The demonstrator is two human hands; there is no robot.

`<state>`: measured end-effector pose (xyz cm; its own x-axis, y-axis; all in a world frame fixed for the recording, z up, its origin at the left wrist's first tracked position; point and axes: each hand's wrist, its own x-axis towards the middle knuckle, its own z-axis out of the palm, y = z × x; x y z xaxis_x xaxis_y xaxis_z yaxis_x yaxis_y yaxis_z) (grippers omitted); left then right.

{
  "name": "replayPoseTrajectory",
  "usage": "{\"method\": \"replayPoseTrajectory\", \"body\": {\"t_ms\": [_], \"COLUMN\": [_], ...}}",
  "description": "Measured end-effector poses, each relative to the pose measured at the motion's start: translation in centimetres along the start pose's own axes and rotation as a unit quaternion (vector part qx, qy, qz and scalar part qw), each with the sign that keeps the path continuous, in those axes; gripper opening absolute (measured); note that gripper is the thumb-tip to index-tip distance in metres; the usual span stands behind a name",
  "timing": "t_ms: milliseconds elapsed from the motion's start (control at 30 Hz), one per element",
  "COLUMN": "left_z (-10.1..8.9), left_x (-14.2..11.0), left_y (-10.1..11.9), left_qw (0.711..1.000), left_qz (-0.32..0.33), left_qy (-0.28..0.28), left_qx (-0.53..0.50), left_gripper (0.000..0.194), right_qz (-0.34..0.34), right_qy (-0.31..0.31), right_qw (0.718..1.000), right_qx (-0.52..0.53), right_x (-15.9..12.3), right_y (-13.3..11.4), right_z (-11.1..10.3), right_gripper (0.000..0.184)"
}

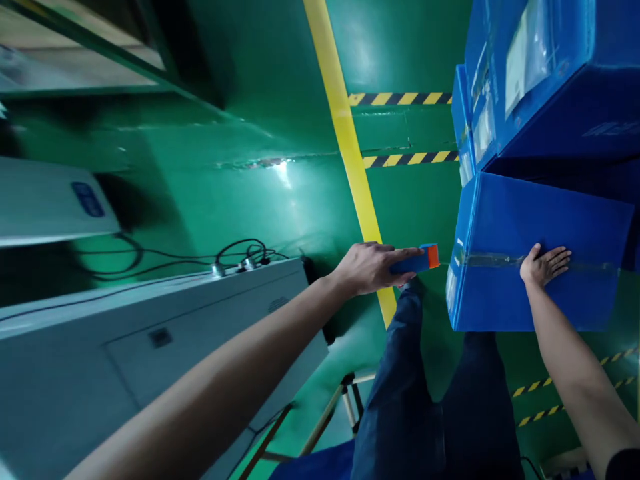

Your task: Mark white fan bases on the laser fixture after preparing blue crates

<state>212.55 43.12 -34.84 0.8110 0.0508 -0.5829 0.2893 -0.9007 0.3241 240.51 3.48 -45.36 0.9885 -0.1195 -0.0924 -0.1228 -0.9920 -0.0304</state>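
Note:
My left hand [370, 268] grips a blue handheld tape dispenser [414, 261] with an orange end, held close to the side of a blue corrugated plastic box [540, 220]. My right hand [544, 265] lies flat on that box, fingers spread, on or just beside a strip of clear tape [493, 261] running across it. The dispenser does not visibly touch the box. A narrow gap of green floor separates them.
More blue boxes [530, 73] with clear label pockets are stacked beyond. A grey machine cabinet [150, 353] with black cables [240, 257] stands at the left. My dark jeans [400, 400] show below, on a green floor with a yellow line [340, 113] and hazard stripes [400, 99].

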Motion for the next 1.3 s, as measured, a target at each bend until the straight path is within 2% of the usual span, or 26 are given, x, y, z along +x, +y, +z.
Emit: {"method": "replayPoseTrajectory", "body": {"t_ms": [133,233,300,467,567,667,833,967,1067,1200,1300], "left_z": [0.5,0.8,1.1,2.4,2.9,2.8,1.7,1.5,2.0,2.3,2.4], "left_x": [0.2,0.4,0.8,2.2,2.4,1.1,-2.9,-4.8,-3.1,2.5,5.9], "left_y": [-1.2,-1.9,-2.2,-3.1,-3.7,-4.6,-6.2,-6.3,-4.0,0.7,3.1], "left_qw": [1.000,0.999,0.999,0.998,0.997,0.996,0.990,0.995,0.996,0.994,0.990], "left_qz": [0.018,0.025,0.028,0.050,0.057,0.064,0.098,0.062,0.043,0.018,0.039], "left_qy": [0.003,0.006,0.007,0.024,0.027,0.035,0.053,0.036,0.037,0.030,0.034], "left_qx": [-0.018,-0.027,-0.031,-0.040,-0.040,-0.057,-0.090,-0.075,-0.066,-0.108,-0.130], "left_gripper": [0.070,0.070,0.069,0.070,0.069,0.070,0.067,0.068,0.064,0.049,0.037], "right_qz": [0.011,0.027,-0.010,-0.165,-0.205,-0.200,-0.199,-0.199,-0.195,-0.198,-0.189], "right_qy": [0.000,-0.005,-0.006,-0.017,-0.024,-0.020,-0.017,-0.012,-0.011,0.001,-0.009], "right_qw": [1.000,1.000,1.000,0.986,0.978,0.979,0.979,0.980,0.980,0.980,0.982], "right_qx": [0.001,0.002,-0.001,-0.004,-0.012,-0.020,-0.027,-0.029,-0.029,-0.021,-0.016], "right_x": [-0.3,-2.5,-5.8,-17.4,-21.3,-22.1,-21.9,-22.4,-22.5,-22.3,-22.1], "right_y": [-0.9,-2.9,-5.2,-12.7,-15.5,-16.4,-16.6,-17.1,-17.2,-17.2,-17.1], "right_z": [-0.6,-0.8,-0.6,0.9,1.4,1.3,1.2,1.3,1.4,1.7,1.8], "right_gripper": [0.102,0.097,0.095,0.098,0.104,0.105,0.107,0.107,0.105,0.100,0.096]}}
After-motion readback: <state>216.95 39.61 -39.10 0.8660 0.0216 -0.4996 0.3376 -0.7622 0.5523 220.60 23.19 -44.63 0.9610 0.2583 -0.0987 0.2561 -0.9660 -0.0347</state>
